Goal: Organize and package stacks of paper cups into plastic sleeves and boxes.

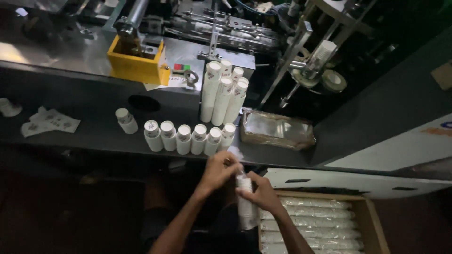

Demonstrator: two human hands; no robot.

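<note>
At the far left edge of the dark worktop (pixel 94 131) lies one small white cup piece (pixel 8 108), and just right of it a loose pile of flat printed paper blanks (pixel 49 122). Further right a single short cup stack (pixel 126 120) lies tilted, apart from the rest. Behind it, on the machine's steel deck, sits one yellow box (pixel 137 63). Along the worktop's front edge stands a row of six cup stacks (pixel 188 137), side by side and touching. Behind that row five taller cup stacks (pixel 222 91) lean together against the machine. To their right, on the worktop, lies one flat bundle of clear plastic bags (pixel 277 130). Below the front edge, the left hand (pixel 220 170) pinches the crumpled top of a clear sleeve with closed fingers, while the right hand (pixel 262 194) is wrapped around the sleeved cup stack (pixel 245 202), gripping it upright between the two hands. At the lower right stands one open cardboard carton (pixel 374 221), holding about five bagged cup stacks (pixel 313 223) laid sideways in rows.
</note>
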